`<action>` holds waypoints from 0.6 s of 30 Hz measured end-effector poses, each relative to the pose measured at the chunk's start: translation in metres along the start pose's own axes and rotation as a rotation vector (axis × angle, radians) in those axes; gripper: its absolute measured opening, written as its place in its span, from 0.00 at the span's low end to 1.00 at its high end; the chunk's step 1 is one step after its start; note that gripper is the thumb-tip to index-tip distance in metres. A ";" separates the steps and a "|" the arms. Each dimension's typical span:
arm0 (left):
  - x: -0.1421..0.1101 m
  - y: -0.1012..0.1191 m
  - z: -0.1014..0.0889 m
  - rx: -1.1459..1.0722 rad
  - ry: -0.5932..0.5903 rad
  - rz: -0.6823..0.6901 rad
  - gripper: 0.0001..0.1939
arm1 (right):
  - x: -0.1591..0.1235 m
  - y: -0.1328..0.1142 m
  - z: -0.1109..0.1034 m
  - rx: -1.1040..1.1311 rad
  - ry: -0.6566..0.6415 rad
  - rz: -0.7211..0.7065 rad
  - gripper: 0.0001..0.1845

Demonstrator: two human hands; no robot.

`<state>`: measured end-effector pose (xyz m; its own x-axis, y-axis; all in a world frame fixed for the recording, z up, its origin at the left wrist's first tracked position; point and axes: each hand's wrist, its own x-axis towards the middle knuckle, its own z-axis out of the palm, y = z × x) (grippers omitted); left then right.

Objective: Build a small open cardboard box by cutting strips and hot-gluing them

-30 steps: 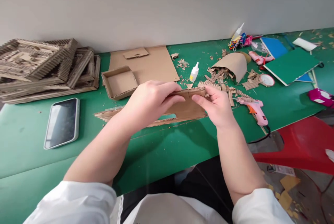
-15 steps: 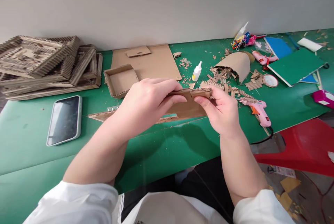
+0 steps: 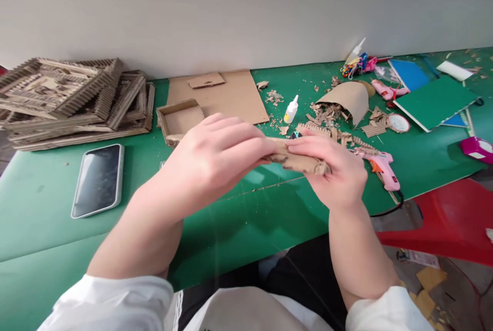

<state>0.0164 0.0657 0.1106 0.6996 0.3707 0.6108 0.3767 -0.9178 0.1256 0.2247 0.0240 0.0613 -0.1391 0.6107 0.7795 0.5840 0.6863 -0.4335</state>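
Note:
Between both hands is a piece of cardboard (image 3: 302, 162) with a rough, torn edge turned toward me, held above the green table. My left hand (image 3: 221, 159) is closed on its left part, the back of the hand hiding much of it. On its right end, my right hand (image 3: 333, 169) grips with the thumb below, mostly out of sight, and the fingers on top. Beyond the hands stands a small white glue bottle (image 3: 291, 110). A shallow cardboard tray (image 3: 164, 125) lies behind my left hand, partly covered by it.
Stacked corrugated cardboard frames (image 3: 77, 94) fill the left back. A phone (image 3: 98, 182) lies nearer. To the right are a pink glue gun (image 3: 385, 169), a curved cardboard piece (image 3: 348, 97) with scraps, a green board (image 3: 437, 102) and a purple tape measure (image 3: 477, 149). A red stool (image 3: 442, 218) stands beside the table.
The cardboard has been tipped over, so its torn edge now faces me and its long flat part no longer shows below. My right hand has turned and shifted slightly right and down.

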 end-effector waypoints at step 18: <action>-0.001 0.000 0.007 0.205 0.339 0.327 0.07 | 0.005 -0.023 -0.009 -0.382 0.100 -0.323 0.11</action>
<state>0.0199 0.0657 0.1043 0.5770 -0.0290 0.8162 0.3068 -0.9185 -0.2495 0.2176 0.0077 0.0793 -0.2945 0.3376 0.8940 0.7770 0.6292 0.0183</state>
